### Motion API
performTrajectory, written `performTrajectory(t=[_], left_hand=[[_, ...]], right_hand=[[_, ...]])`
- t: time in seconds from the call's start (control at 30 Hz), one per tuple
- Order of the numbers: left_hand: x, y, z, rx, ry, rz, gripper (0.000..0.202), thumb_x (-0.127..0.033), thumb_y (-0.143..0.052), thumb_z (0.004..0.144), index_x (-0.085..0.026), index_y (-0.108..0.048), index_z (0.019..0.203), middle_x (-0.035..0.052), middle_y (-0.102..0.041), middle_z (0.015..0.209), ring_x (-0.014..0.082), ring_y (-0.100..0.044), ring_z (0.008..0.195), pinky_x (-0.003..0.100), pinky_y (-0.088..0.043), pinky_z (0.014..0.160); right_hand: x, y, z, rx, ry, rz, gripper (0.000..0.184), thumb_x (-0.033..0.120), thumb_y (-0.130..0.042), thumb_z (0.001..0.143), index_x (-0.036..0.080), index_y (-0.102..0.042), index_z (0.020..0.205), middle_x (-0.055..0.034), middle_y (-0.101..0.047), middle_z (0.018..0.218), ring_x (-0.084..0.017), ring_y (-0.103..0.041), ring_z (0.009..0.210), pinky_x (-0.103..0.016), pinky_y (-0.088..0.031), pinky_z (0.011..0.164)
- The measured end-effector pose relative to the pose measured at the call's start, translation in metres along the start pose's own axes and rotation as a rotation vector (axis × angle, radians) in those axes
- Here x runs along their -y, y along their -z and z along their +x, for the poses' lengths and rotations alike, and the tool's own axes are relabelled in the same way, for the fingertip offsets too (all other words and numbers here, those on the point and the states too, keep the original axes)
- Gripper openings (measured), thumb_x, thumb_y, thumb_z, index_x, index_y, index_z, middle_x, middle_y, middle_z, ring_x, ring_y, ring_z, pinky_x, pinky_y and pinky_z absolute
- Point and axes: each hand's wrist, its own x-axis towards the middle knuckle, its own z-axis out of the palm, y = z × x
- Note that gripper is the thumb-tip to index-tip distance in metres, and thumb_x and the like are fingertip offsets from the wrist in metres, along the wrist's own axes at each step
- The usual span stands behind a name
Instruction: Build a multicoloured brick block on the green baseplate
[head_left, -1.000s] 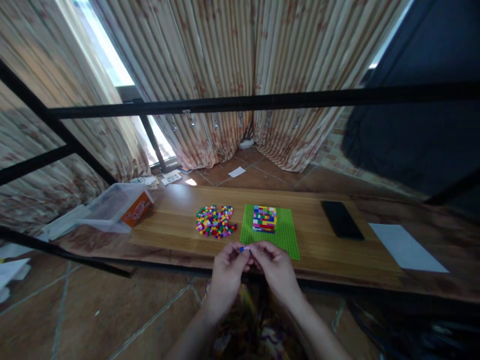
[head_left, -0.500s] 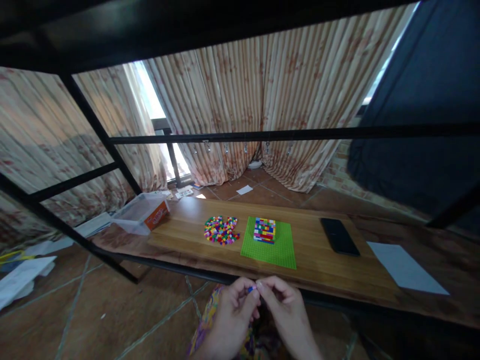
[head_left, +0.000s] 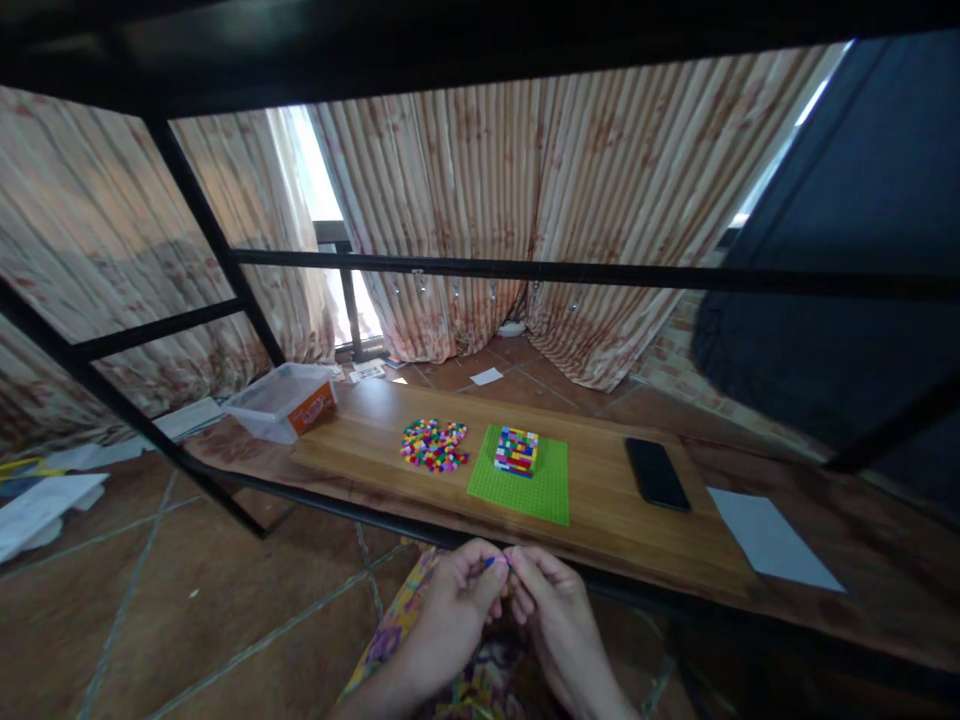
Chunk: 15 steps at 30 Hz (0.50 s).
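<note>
My left hand (head_left: pixel 461 597) and my right hand (head_left: pixel 550 597) meet in front of the table's near edge, fingertips pinched close together. Between the left fingers shows a small blue building brick (head_left: pixel 490 562), partly covered by the thumb. A tiny dark green bit shows at the right fingertips, seemingly another brick, mostly hidden. On the table beyond, a stacked block of multicoloured bricks (head_left: pixel 516 452) sits on a green baseplate (head_left: pixel 525 503). To its left lies a loose pile of small coloured bricks (head_left: pixel 433 446).
A clear plastic box (head_left: pixel 279 402) with an orange label stands at the table's left end. Toward the right lie a black phone (head_left: pixel 657 474) and a white sheet of paper (head_left: pixel 776 540). Black metal bars (head_left: pixel 570 272) frame the wooden table (head_left: pixel 375 410).
The camera view has shifted a little. Both hands stay together at the fingertips, and a dark green bit now shows at the right fingertips.
</note>
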Motion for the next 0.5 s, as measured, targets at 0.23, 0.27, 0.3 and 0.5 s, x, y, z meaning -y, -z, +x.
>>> performTrajectory(t=[0.23, 0.27, 0.3, 0.5], left_hand=[[0.023, 0.040, 0.033, -0.193, 0.085, -0.014, 0.036, -0.052, -0.063, 0.076, -0.016, -0.059, 0.077, -0.0039, -0.053, 0.058, 0.0073, -0.044, 0.047, 0.019, -0.033, 0.046], [0.026, 0.049, 0.041, -0.232, 0.080, -0.007, 0.035, -0.051, -0.064, 0.074, -0.016, -0.059, 0.078, -0.0037, -0.054, 0.060, 0.0072, -0.045, 0.048, 0.019, -0.033, 0.046], [0.030, 0.060, 0.050, -0.264, 0.063, 0.001, 0.035, -0.050, -0.065, 0.074, -0.016, -0.060, 0.078, -0.0034, -0.054, 0.062, 0.0072, -0.045, 0.048, 0.019, -0.035, 0.046], [0.050, 0.113, 0.107, -0.359, -0.050, 0.168, 0.030, -0.044, -0.062, 0.077, -0.016, -0.065, 0.087, -0.0010, -0.057, 0.066, 0.0114, -0.052, 0.058, 0.022, -0.045, 0.054]], right_hand=[[-0.017, -0.002, 0.044, -0.088, 0.007, -0.102, 0.038, 0.053, -0.075, 0.068, 0.016, -0.068, 0.071, 0.0024, -0.055, 0.057, -0.007, -0.043, 0.046, -0.021, -0.035, 0.045], [-0.020, -0.003, 0.053, -0.100, 0.026, -0.148, 0.038, 0.053, -0.075, 0.067, 0.015, -0.069, 0.072, 0.0014, -0.057, 0.059, -0.008, -0.045, 0.046, -0.021, -0.036, 0.044], [-0.023, -0.005, 0.064, -0.105, 0.046, -0.194, 0.038, 0.053, -0.074, 0.068, 0.015, -0.070, 0.073, 0.0007, -0.059, 0.060, -0.008, -0.046, 0.046, -0.022, -0.037, 0.044], [-0.037, -0.028, 0.136, -0.088, 0.147, -0.509, 0.032, 0.048, -0.060, 0.079, 0.017, -0.070, 0.080, 0.0001, -0.064, 0.062, -0.012, -0.054, 0.049, -0.024, -0.042, 0.050]])
